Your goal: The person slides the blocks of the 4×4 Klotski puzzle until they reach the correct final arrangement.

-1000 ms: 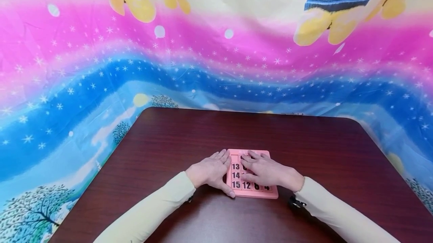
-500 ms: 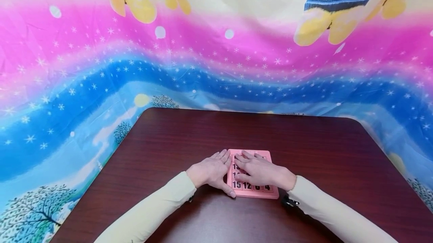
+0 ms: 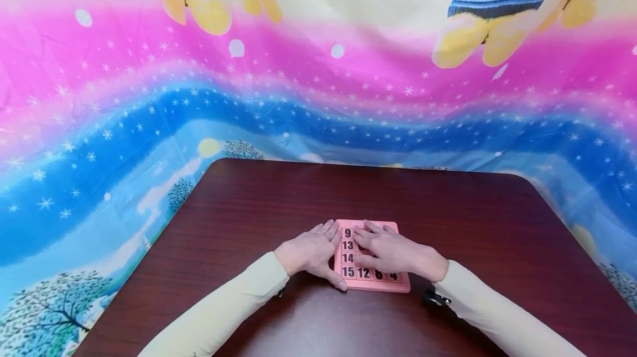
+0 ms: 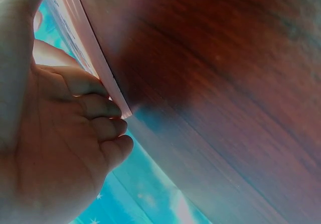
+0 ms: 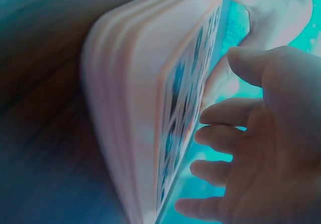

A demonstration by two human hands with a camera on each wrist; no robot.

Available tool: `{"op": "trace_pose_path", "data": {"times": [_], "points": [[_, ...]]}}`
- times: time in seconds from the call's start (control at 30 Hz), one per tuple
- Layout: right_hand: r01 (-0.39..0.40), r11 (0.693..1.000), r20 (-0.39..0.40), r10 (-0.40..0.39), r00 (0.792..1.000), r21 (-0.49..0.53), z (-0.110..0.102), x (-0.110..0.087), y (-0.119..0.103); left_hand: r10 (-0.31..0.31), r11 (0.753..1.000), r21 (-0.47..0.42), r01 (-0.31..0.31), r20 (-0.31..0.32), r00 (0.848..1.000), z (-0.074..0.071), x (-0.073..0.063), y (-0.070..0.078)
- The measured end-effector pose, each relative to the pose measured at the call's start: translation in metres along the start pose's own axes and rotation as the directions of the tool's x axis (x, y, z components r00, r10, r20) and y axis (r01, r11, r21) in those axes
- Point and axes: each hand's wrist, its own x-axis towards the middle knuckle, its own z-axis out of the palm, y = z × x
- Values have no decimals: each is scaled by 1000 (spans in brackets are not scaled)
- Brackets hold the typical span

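Note:
A pink sliding number puzzle (image 3: 346, 281) lies flat on the dark wood table. Down its left column the tiles read 9, 13, 14 and 15, with 12, 8 and 4 along the bottom row. My left hand (image 3: 311, 251) rests along the puzzle's left edge, fingers straight and thumb spread toward the near left corner; in the left wrist view its fingertips (image 4: 110, 128) meet the frame's side. Over the tiles, my right hand (image 3: 388, 251) is spread with fingers extended, hiding most of the middle and upper right. Whether its fingertips touch a tile cannot be told.
The reddish-brown table (image 3: 278, 191) has rounded far corners. Behind and beside it hangs a printed cloth (image 3: 308, 86) in pink, blue and cream. A small black device (image 3: 438, 297) sits under the right sleeve's cuff.
My right hand has slid left across the tiles, then back right. The top left slot, bare a second ago, now holds tile 9. My left hand has stayed in place.

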Motion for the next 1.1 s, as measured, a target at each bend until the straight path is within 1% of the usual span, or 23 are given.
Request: {"op": "trace_pose_path", "data": {"times": [0.17,0.27,0.4,0.5,0.9,1.1], "points": [[-32,999,-27,32,999,-2,0,-17,13,2,1000,10,-2,-18,1000,1,0,0],[-52,998,-27,51,998,-19,1,-25,20,4,1000,17,-4,-27,1000,1,0,0],[-81,996,-14,81,997,-30,3,-31,25,0,1000,12,0,-25,1000,3,0,0],[-95,995,-5,95,995,-27,4,-32,26,-4,1000,7,5,-25,1000,3,0,0],[-53,997,-34,51,998,-60,2,-29,26,-6,1000,-3,6,-24,1000,2,0,1],[-51,998,-23,50,998,-31,0,-24,20,-5,1000,-5,5,-22,1000,1,-1,1]]}}
